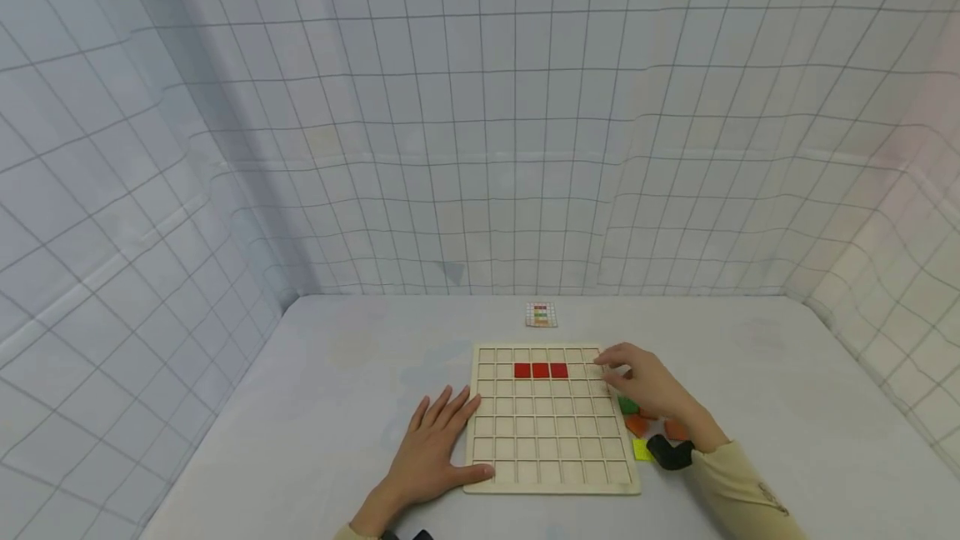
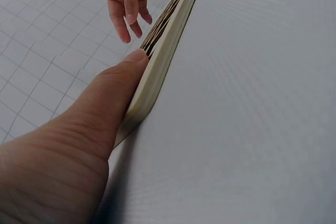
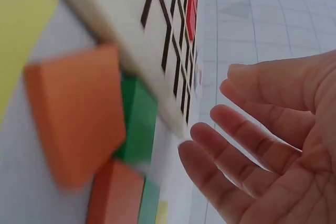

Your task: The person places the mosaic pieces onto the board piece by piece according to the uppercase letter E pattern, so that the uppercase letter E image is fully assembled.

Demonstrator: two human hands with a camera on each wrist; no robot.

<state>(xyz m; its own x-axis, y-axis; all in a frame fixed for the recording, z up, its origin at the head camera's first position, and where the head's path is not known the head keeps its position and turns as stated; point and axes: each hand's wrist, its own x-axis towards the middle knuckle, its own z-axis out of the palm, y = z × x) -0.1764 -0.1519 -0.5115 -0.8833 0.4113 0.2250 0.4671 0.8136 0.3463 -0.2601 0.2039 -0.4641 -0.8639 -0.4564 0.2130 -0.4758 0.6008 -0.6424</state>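
A pale wooden grid board (image 1: 551,440) lies flat on the table, with three red tiles (image 1: 541,370) in a row in its second line. My left hand (image 1: 438,440) lies flat beside the board's left edge, thumb against its near left corner; in the left wrist view the thumb (image 2: 118,95) presses the board's edge (image 2: 168,45). My right hand (image 1: 637,382) hovers over the board's right edge, fingers relaxed and empty. In the right wrist view the fingers (image 3: 247,145) are spread beside the board (image 3: 152,51). Loose orange tiles (image 3: 79,108) and green tiles (image 3: 139,124) lie right of the board.
A small pattern card (image 1: 541,314) lies beyond the board. A yellow tile (image 1: 642,449) and a black wrist strap (image 1: 670,452) are by the board's near right corner. Grid-patterned cloth walls enclose the table on three sides.
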